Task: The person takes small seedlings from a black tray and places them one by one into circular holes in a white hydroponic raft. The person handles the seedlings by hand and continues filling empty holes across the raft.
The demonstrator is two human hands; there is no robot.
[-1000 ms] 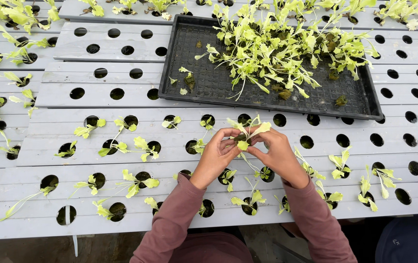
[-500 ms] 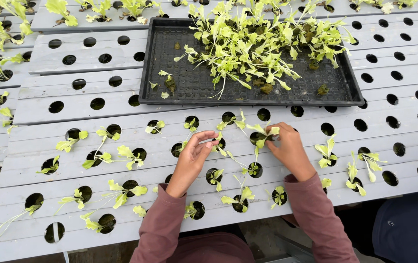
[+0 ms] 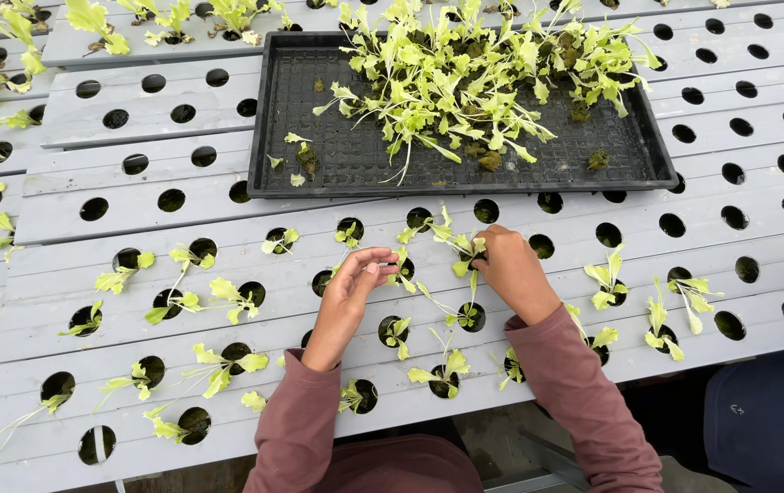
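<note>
Fingers [image 3: 490,248] around pale green, thin-stemmed, floppy-leaved seedling [image 3: 461,246].

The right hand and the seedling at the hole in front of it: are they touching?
Touching. In the head view, the right hand has its fingertips closed on the base of the seedling at a hole in the grey channel, with no gap visible.

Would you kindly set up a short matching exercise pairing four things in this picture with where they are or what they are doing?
Things:
1. black tray
2. right hand
3. left hand
4. dark blue garment

Places or states:
A. bottom right corner
B. fingers open, by a hole
C. pressing a seedling into a hole
D. on the grey channels, holding loose seedlings

Pairs: 1-D, 2-C, 3-B, 4-A
</note>
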